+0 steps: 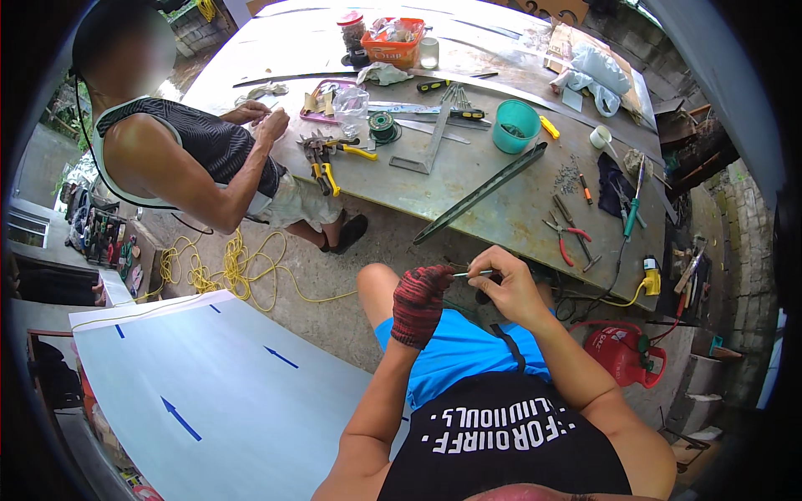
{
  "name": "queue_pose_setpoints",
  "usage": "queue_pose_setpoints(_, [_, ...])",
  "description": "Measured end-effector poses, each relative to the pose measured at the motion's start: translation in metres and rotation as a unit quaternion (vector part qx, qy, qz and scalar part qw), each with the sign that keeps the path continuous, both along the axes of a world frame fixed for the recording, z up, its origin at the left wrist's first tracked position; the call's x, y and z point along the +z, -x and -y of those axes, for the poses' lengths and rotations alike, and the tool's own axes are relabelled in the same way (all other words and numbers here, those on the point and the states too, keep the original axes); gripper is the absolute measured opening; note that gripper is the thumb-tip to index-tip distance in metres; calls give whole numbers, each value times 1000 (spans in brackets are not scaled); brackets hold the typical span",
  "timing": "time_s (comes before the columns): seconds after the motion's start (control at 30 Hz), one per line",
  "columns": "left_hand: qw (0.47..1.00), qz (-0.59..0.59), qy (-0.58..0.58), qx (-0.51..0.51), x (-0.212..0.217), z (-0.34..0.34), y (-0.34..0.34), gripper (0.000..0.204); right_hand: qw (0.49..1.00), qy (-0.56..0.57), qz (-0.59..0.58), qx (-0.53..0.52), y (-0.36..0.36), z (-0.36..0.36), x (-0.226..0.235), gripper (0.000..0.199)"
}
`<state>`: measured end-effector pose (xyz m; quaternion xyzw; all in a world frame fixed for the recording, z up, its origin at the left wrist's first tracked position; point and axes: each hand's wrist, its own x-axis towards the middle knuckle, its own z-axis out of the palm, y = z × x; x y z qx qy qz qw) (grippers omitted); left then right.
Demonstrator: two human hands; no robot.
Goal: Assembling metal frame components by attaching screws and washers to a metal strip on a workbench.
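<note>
My left hand (420,305), in a red and black knit glove, is closed on one end of a thin pale rod (470,274). The bare fingers of my right hand (511,288) pinch the rod's other end. Both hands meet above my lap, just off the table's near edge; the rod is too small to tell its kind. Closest to them on the table, a long dark metal channel (480,196) juts past the edge. Red-handled pliers (561,240) and a hammer (576,230) lie to the right of it.
A co-worker (188,163) stands at the table's left side, hands together. The table holds a teal bucket (504,138), yellow-handled snips (327,159), a metal square (428,154) and a teal-handled tool (631,215). Yellow cord (238,271), a red gas cylinder (614,355) and a blue-arrowed sheet (242,392) surround me.
</note>
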<state>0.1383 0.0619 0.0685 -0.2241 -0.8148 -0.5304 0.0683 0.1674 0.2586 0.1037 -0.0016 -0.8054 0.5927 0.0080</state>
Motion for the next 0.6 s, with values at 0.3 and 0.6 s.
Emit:
queue_pose_setpoints(0.3, [1000, -16, 1, -12, 7, 6, -5, 17, 985, 50, 163, 25, -12, -10, 2, 23])
queue_pose_setpoints(0.6, [996, 53, -67, -6, -3, 13, -14, 18, 995, 89, 51, 0, -18, 7, 2, 19])
